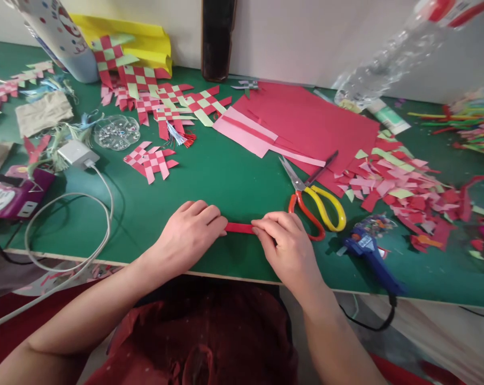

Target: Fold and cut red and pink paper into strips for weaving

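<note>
A narrow red paper strip stretches between my two hands near the front edge of the green table. My left hand has its fingers closed over the strip's left end, hiding that end. At the other end, my right hand pinches the strip between thumb and fingers. Just beyond my right hand lie scissors with one orange and one yellow handle, their blades apart. Farther back, pink paper and strips rest on large red sheets.
Woven paper fish lie at the back left, near a bottle. A white cable loops at left from a charger. Paper scraps are heaped at right, beside a blue glue gun. A dark phone leans on the wall.
</note>
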Available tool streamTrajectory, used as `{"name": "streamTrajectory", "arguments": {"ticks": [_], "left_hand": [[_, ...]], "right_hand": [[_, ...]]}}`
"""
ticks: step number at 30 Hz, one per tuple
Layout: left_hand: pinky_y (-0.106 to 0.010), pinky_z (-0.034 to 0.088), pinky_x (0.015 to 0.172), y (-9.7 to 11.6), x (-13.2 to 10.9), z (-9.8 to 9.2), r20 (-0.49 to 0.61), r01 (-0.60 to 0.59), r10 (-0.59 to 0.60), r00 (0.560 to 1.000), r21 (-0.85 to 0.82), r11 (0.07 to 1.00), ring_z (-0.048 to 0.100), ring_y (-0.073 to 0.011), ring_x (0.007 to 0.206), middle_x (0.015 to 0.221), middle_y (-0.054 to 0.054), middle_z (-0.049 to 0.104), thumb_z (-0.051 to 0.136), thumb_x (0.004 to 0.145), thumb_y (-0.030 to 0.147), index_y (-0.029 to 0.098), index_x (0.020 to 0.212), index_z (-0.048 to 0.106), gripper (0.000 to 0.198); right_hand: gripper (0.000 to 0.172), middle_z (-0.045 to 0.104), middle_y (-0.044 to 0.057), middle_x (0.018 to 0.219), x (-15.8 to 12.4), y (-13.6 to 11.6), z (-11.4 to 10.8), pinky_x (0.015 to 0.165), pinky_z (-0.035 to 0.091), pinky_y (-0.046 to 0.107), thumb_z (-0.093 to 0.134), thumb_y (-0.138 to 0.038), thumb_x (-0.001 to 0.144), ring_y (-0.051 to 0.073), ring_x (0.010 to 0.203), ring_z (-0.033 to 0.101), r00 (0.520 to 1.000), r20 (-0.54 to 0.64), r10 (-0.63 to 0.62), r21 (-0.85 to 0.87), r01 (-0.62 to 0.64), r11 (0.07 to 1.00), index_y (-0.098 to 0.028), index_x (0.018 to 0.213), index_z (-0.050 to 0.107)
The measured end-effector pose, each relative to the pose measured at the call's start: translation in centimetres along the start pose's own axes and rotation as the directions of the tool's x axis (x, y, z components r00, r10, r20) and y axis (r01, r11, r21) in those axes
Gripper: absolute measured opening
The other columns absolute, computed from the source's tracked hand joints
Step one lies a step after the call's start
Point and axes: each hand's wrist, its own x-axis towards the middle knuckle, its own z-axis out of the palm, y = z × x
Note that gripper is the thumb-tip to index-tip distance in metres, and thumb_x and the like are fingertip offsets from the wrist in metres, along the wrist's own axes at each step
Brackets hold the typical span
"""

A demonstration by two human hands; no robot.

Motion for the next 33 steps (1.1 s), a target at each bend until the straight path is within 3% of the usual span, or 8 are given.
{"name": "streamTrajectory", "arguments": {"ticks": [5, 9, 13, 15, 18, 23, 29, 33], "left_hand": [[-0.035, 0.042, 0.065, 0.3, 0.8, -0.6, 0.115, 0.026, -0.032, 0.993, 0.056, 0.998, 0.057, -0.022, 0.074, 0.083, -0.006, 0.064, 0.043, 0.098, 0.02, 0.016, 0.088, 0.066, 0.025], [-0.032, 0.044, 0.067, 0.2, 1.2, -1.2, 0.263, 0.199, -0.139, 0.955, -0.22, 0.955, 0.059, -0.0194, 0.072, 0.079, -0.006, 0.064, 0.04, 0.094, 0.012, 0.014, 0.084, 0.06, 0.022], [-0.023, 0.047, 0.062, 0.2, 1.6, -2.0, 0.309, 0.276, -0.145, 0.94, -0.437, 0.856, 0.061, -0.011, 0.062, 0.075, 0.0, 0.067, 0.032, 0.099, 0.02, 0.018, 0.089, 0.055, 0.025], [-0.019, 0.048, 0.061, 0.5, 2.0, -2.4, 0.366, 0.365, -0.154, 0.918, -0.625, 0.69, 0.062, -0.0081, 0.059, 0.073, 0.002, 0.067, 0.029, 0.101, 0.027, 0.019, 0.084, 0.053, 0.03], [-0.02, 0.049, 0.058, 0.8, 2.6, -2.9, 0.479, 0.504, -0.155, 0.864, -0.823, 0.263, 0.063, -0.009, 0.058, 0.072, -0.001, 0.066, 0.035, 0.1, 0.04, 0.017, 0.077, 0.052, 0.036], [-0.021, 0.049, 0.053, 0.6, 3.8, -3.0, 0.547, 0.513, -0.094, 0.832, -0.822, -0.247, 0.065, -0.0121, 0.058, 0.075, -0.004, 0.067, 0.049, 0.092, 0.056, 0.014, 0.09, 0.057, 0.043], [-0.017, 0.04, 0.044, -0.4, 4.6, -1.8, 0.55, 0.464, -0.081, 0.831, -0.768, -0.442, 0.051, -0.0056, 0.045, 0.065, 0.002, 0.057, 0.052, 0.091, 0.058, 0.014, 0.091, 0.059, 0.044], [-0.014, 0.032, 0.04, -0.8, 4.6, -0.8, 0.537, 0.45, -0.051, 0.842, -0.752, -0.481, 0.041, -0.003, 0.041, 0.06, 0.005, 0.051, 0.051, 0.092, 0.056, 0.015, 0.089, 0.057, 0.041]], "right_hand": [[0.026, 0.07, 0.007, 0.104, 0.2, 0.5, -1.9, 0.089, 0.051, 0.038, 0.049, -0.037, 0.097, 0.021, 0.099, 0.064, 0.982, 0.074, 0.172, 0.206, -0.184, 0.961, -0.023, 0.108, 0.067], [0.035, 0.069, 0.008, 0.108, 0.3, 0.9, -3.1, 0.086, 0.054, 0.037, 0.052, -0.049, 0.094, 0.02, 0.095, 0.067, 0.928, 0.164, 0.334, 0.402, -0.372, 0.837, -0.023, 0.114, 0.064], [0.051, 0.068, 0.008, 0.101, 1.0, 1.1, -3.4, 0.077, 0.057, 0.034, 0.06, -0.055, 0.087, 0.017, 0.082, 0.067, 0.908, 0.195, 0.371, 0.633, -0.405, 0.659, -0.02, 0.123, 0.055], [0.05, 0.068, 0.005, 0.087, 1.7, 0.9, -3.3, 0.073, 0.057, 0.032, 0.064, -0.054, 0.085, 0.016, 0.076, 0.066, 0.898, 0.244, 0.367, 0.699, -0.425, 0.575, -0.019, 0.119, 0.057], [0.037, 0.066, 0.002, 0.073, 3.1, 0.4, -3.3, 0.064, 0.054, 0.028, 0.066, -0.051, 0.084, 0.014, 0.067, 0.064, 0.9, 0.291, 0.323, 0.753, -0.424, 0.503, -0.017, 0.097, 0.064], [0.029, 0.066, 0.002, 0.07, 6.0, -0.8, -4.0, 0.057, 0.049, 0.024, 0.064, -0.046, 0.086, 0.012, 0.061, 0.059, 0.909, 0.375, 0.18, 0.696, -0.404, 0.594, -0.017, 0.082, 0.065], [0.023, 0.063, -0.001, 0.068, 8.5, -0.9, -4.0, 0.056, 0.043, 0.023, 0.059, -0.039, 0.089, 0.009, 0.059, 0.051, 0.908, 0.41, 0.084, 0.652, -0.356, 0.67, -0.018, 0.079, 0.063], [0.022, 0.061, -0.002, 0.066, 8.7, -0.1, -2.6, 0.054, 0.043, 0.022, 0.057, -0.041, 0.09, 0.01, 0.059, 0.052, 0.927, 0.366, 0.076, 0.74, -0.34, 0.581, -0.019, 0.092, 0.063]]}}
